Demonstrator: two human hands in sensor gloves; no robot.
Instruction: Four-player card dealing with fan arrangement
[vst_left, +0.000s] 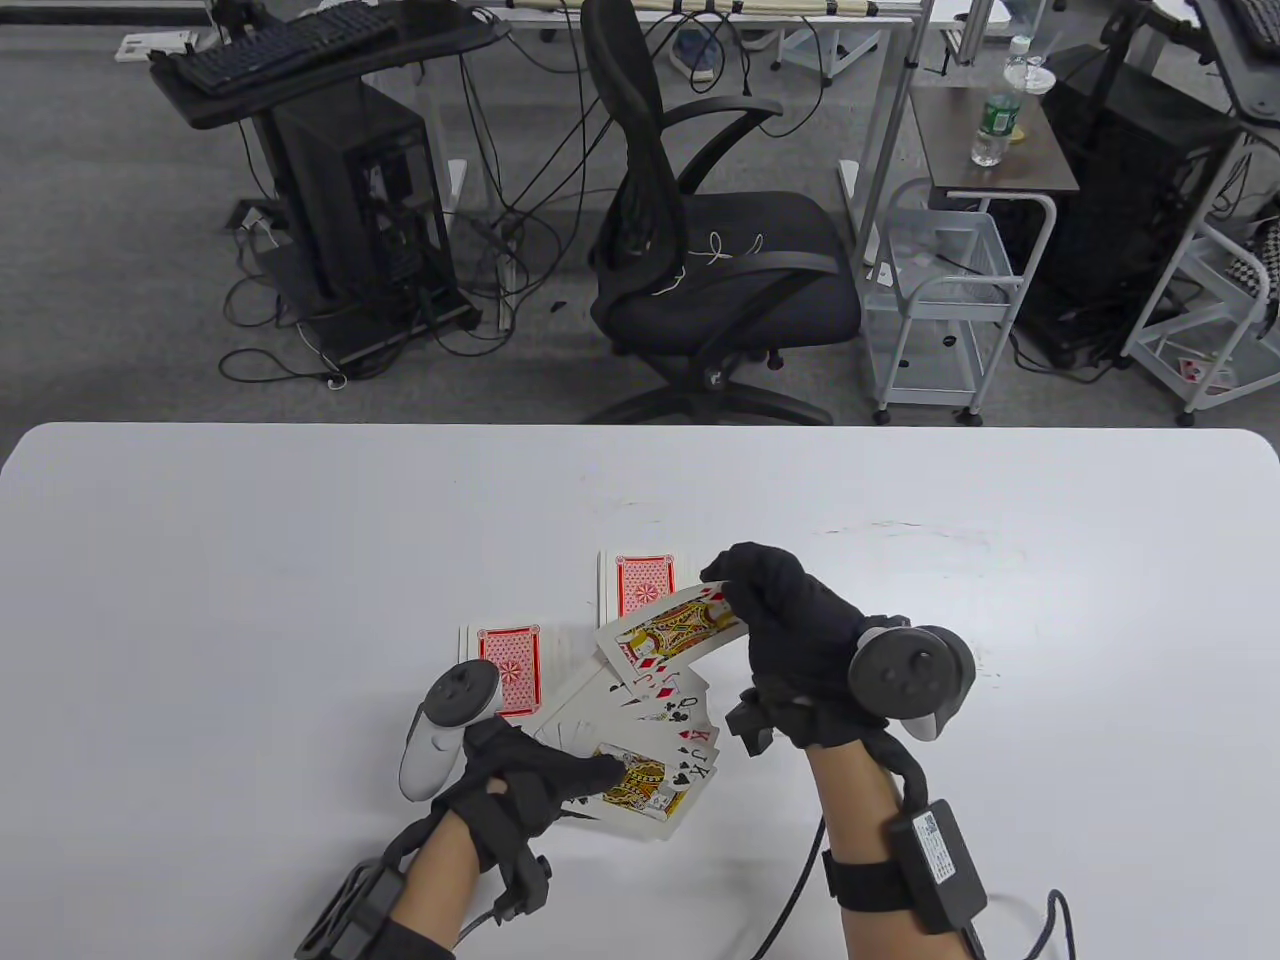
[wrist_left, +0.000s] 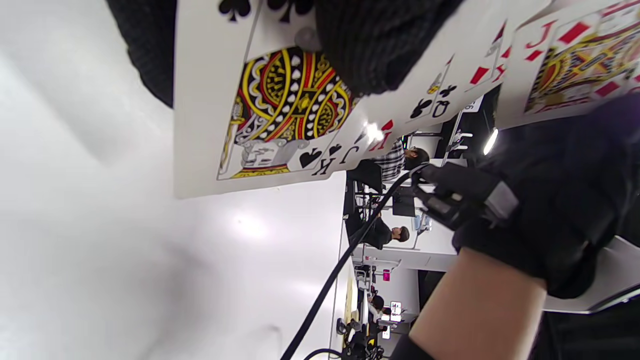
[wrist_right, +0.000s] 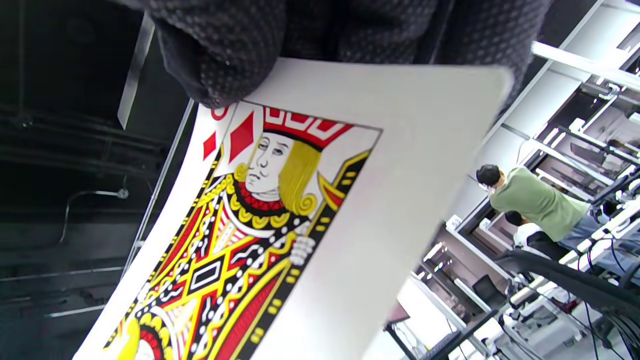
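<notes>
One jack of diamonds is pinched at its corner by my right hand, lifted over the top of the fan. Left hand grips the fan face-up near table centre, thumb across the king of spades. Two face-down piles sit on the table at 10 and 12 o'clock of the fan. Risk, as I judge it: corner-only pinch, so the jack could swivel or drop while I slot it in; thumb pressure could collapse the spread. Right wrist view shows the fingertip covering the jack's index; table view doesn't. Left wrist view shows fan indices K, J, Q up close.
</notes>
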